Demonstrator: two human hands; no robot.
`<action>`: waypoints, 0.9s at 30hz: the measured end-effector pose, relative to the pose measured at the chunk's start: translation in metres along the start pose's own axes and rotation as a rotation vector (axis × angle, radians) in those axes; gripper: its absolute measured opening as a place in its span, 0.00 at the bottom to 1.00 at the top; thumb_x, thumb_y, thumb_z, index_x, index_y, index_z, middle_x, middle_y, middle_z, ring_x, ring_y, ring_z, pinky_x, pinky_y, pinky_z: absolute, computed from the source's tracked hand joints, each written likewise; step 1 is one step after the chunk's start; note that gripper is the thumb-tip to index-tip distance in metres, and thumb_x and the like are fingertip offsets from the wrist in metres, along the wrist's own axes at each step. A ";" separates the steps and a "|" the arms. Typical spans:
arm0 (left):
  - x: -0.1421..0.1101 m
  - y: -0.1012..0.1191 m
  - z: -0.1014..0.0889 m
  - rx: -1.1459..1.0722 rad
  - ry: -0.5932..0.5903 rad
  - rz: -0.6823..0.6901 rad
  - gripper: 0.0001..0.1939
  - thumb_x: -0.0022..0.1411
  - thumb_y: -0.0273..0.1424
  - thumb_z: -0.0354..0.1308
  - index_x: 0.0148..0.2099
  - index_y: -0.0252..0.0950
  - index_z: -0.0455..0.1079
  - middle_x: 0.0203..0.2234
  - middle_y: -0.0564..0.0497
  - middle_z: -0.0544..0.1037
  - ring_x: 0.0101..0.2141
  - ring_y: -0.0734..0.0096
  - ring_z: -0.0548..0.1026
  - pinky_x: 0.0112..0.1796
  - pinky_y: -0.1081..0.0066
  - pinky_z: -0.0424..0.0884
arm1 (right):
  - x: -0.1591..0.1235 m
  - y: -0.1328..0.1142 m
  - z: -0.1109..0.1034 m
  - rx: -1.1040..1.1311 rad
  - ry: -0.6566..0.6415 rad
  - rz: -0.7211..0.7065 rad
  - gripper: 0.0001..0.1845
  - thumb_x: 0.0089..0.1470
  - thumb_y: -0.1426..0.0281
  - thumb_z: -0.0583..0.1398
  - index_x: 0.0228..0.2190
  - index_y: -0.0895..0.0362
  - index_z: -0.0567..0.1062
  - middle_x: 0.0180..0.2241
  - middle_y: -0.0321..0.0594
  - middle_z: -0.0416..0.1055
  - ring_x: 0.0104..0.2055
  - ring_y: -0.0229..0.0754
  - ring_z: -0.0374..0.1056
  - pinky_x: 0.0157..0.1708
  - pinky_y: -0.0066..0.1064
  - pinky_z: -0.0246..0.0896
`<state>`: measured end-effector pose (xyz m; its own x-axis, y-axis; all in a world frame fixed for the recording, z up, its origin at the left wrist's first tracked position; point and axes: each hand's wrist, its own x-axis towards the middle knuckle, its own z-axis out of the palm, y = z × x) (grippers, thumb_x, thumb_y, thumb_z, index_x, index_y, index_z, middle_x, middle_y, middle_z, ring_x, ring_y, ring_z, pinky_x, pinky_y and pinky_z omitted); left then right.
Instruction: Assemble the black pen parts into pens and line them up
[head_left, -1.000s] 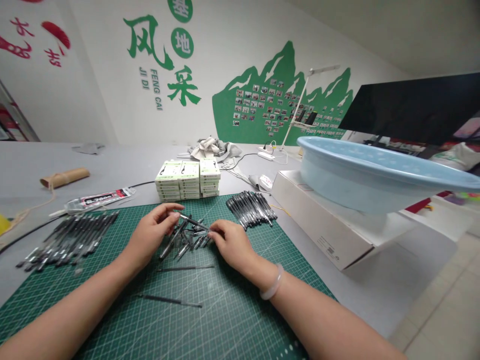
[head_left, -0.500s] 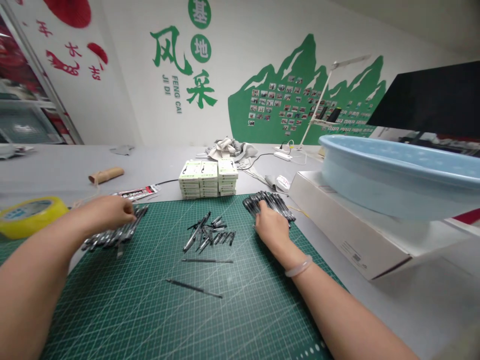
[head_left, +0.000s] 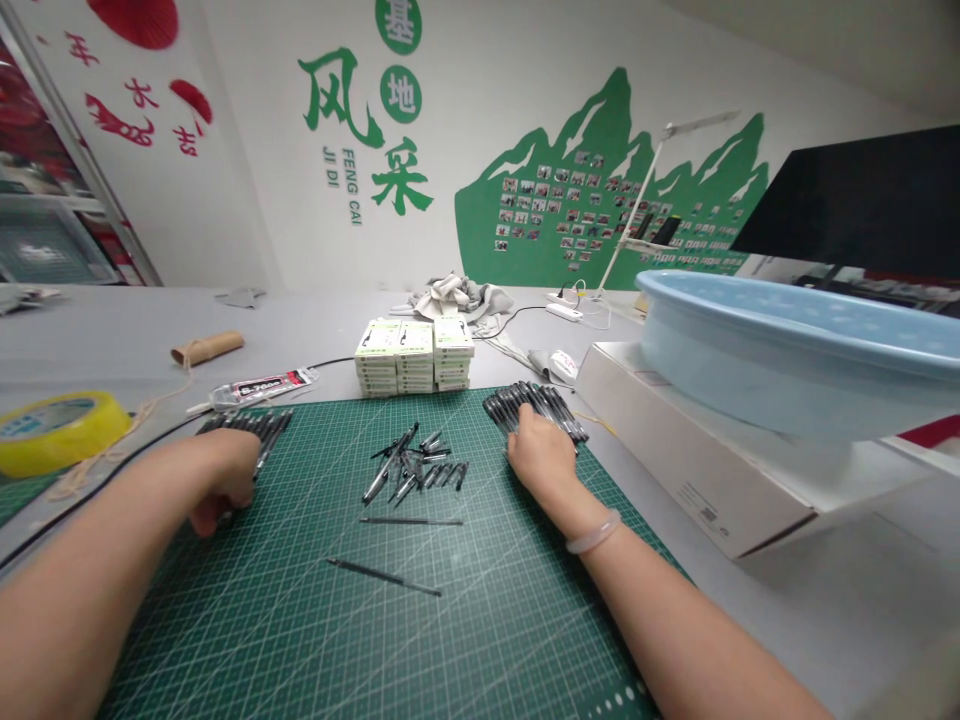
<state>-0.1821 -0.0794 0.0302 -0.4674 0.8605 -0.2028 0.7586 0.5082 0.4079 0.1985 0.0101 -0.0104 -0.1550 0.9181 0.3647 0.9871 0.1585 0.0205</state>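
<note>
My left hand is bent down over a row of pen parts at the mat's left edge. Its fingers are curled, and whatever lies between them is hidden. At the mat's far right, my right hand has its fingers closed on the near part of a row of dark, clear-sided pens; the fingertips are mostly out of sight. Between the hands lies a small heap of black and clear pen pieces. Two thin refills, an upper refill and a lower refill, lie nearer to me on the green cutting mat.
Small white-and-green boxes are stacked behind the mat. A light blue basin rests on a white carton at right. Yellow tape, a printed packet and a brown roll lie at left. Cloth lies behind.
My left hand has moved down toward me and slightly left, uncovering the far ends of the left row and the printed packet. The right hand stays about where it was.
</note>
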 end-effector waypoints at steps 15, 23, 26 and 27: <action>-0.022 0.080 0.053 0.185 -0.030 0.414 0.15 0.55 0.45 0.53 0.28 0.41 0.71 0.25 0.47 0.80 0.27 0.59 0.77 0.26 0.69 0.61 | -0.009 -0.015 -0.010 0.141 0.052 -0.139 0.08 0.61 0.68 0.55 0.41 0.59 0.67 0.38 0.46 0.72 0.42 0.48 0.68 0.40 0.35 0.58; -0.033 0.095 0.064 0.251 0.043 0.460 0.14 0.58 0.45 0.52 0.33 0.41 0.69 0.33 0.46 0.79 0.34 0.57 0.76 0.28 0.69 0.60 | -0.018 -0.024 -0.018 0.242 0.065 -0.229 0.08 0.62 0.69 0.54 0.42 0.58 0.69 0.39 0.45 0.73 0.43 0.46 0.67 0.42 0.34 0.57; -0.037 0.099 0.067 0.239 0.074 0.478 0.13 0.59 0.44 0.51 0.38 0.42 0.69 0.36 0.46 0.79 0.34 0.58 0.76 0.28 0.69 0.59 | -0.020 -0.026 -0.019 0.292 0.068 -0.253 0.09 0.62 0.69 0.53 0.43 0.58 0.70 0.40 0.45 0.73 0.43 0.46 0.67 0.43 0.33 0.58; -0.038 0.100 0.068 0.237 0.079 0.486 0.12 0.59 0.43 0.51 0.38 0.42 0.69 0.37 0.47 0.79 0.35 0.58 0.76 0.28 0.70 0.59 | -0.020 -0.027 -0.019 0.310 0.061 -0.264 0.10 0.62 0.69 0.53 0.43 0.58 0.70 0.40 0.45 0.73 0.44 0.45 0.68 0.44 0.33 0.58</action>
<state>-0.0575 -0.0586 0.0180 -0.0627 0.9976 0.0302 0.9730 0.0543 0.2243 0.1761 -0.0194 -0.0008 -0.3897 0.8092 0.4396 0.8537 0.4965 -0.1572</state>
